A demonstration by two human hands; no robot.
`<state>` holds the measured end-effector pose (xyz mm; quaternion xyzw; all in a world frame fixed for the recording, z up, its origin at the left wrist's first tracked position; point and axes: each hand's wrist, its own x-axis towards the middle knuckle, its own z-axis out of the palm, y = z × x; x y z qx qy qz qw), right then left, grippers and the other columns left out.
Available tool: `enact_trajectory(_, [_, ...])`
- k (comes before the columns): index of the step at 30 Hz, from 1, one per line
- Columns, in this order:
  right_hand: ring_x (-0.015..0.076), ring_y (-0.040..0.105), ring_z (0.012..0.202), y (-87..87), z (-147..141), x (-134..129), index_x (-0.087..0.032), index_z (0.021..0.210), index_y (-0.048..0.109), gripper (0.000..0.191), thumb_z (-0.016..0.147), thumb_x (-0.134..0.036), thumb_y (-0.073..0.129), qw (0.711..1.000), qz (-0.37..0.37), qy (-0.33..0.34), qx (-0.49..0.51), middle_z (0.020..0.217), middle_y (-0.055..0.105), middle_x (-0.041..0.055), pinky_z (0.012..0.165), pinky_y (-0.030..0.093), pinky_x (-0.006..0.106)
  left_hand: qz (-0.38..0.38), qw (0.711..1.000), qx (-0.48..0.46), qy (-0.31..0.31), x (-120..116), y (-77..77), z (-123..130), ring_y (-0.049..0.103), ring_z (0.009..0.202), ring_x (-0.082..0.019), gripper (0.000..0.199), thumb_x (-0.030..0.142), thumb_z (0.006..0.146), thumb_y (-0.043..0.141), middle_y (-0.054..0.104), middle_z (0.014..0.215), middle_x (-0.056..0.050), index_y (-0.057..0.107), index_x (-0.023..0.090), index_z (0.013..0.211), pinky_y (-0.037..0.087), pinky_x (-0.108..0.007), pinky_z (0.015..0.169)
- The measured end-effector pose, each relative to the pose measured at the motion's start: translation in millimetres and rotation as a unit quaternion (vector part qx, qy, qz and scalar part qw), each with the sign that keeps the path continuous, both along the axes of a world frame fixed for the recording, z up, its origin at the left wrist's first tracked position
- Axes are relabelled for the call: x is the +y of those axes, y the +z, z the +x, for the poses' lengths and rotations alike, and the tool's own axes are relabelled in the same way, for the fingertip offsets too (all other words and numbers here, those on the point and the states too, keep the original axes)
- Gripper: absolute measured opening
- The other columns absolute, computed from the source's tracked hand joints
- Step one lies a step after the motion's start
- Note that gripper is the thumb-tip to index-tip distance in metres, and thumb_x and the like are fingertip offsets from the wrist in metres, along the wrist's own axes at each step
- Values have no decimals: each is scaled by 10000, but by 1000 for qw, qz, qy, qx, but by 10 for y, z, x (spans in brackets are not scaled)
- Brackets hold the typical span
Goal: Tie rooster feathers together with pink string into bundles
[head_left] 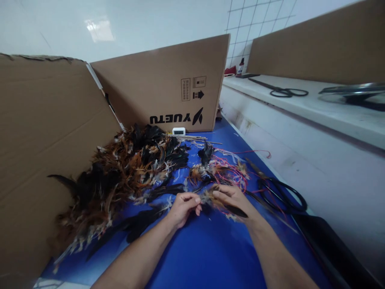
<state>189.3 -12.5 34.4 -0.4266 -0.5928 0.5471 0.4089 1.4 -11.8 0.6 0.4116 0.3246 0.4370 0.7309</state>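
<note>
Forearms [138, 253] lead to left hand [181, 207] and right hand [237, 197], each grip holding feathers [206, 197] beside heaped plumage [129, 162] against cardboard [147, 88].

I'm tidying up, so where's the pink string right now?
In the head view, the tangled pink string lies right of centre on the blue table, just beyond the right hand, right of the feather pile.

Soft cool light, square glare on wall [144, 26]
</note>
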Motion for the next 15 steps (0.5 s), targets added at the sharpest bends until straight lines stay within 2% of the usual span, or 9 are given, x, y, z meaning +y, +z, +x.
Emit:
enact_trajectory(4, [106,441,568,37,-5,-34,-141,658,574,397,782,-518,560,999,4,-23,45,613,492,-5,542,344,238,7,1000,-11,9,-6,2,-14,504,429,-93,224,308,688,713,591,523,-26,658,91,668,377,-228,478])
enact_trajectory(7, [124,490,608,42,-10,-20,-145,696,595,388,807,-510,525,998,10,-45,52,655,544,12,583,378,249,7,1000,-17,25,-8,57,-28,491,425,-88,224,303,679,717,580,517,-20,644,94,648,370,-226,474])
enact_trajectory(12, [157,545,686,-8,-77,-2,-163,719,620,249,738,-411,623,994,67,-62,-52,708,611,23,655,409,274,17,996,-39,83,30,251,-86,484,442,-78,213,289,680,714,547,492,-1,612,111,624,358,-208,475])
enact_trajectory(15, [163,562,746,-63,-170,-37,-181,774,650,159,784,-321,576,982,123,-27,-142,784,642,33,707,415,291,21,991,-68,117,43,329,-160,484,462,-72,174,272,691,708,543,516,11,620,124,671,364,-201,478])
